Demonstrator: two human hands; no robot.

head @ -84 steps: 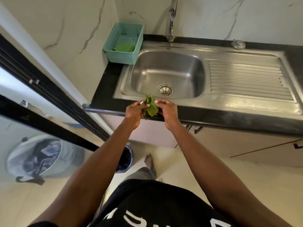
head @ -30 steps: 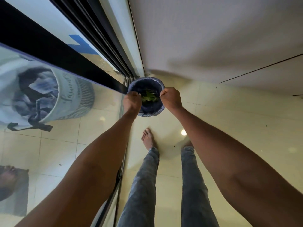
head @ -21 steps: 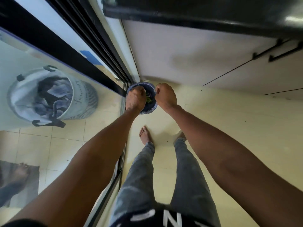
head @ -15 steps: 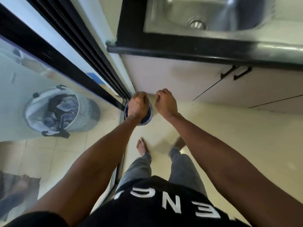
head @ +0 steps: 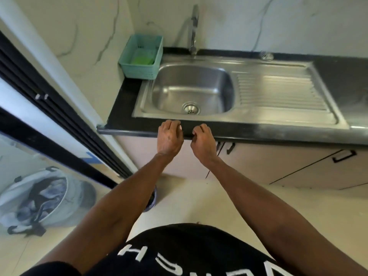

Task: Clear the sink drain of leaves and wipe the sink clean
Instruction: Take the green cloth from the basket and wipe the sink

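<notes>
The steel sink (head: 215,80) sits in a black counter, and no leaves show on its round drain (head: 190,108). My left hand (head: 169,138) and my right hand (head: 203,143) hang side by side in front of the counter's front edge, just below the drain. Both have loosely curled fingers and hold nothing. A teal basket (head: 147,70) at the sink's back left corner holds a green sponge (head: 142,59). The small dark bin (head: 152,198) on the floor is mostly hidden behind my left forearm.
A tap (head: 193,30) stands behind the basin, and a ribbed draining board (head: 278,90) lies to its right. A small metal plug (head: 267,56) rests at the back. Cabinet doors (head: 298,164) run under the counter. A sliding glass door (head: 29,100) stands to the left, with a laundry basket (head: 39,198) beyond it.
I held leaves at the sink, then bent to the floor bin and dropped them in. Since then my view and both hands have risen back to the counter edge, hands without leaves.
</notes>
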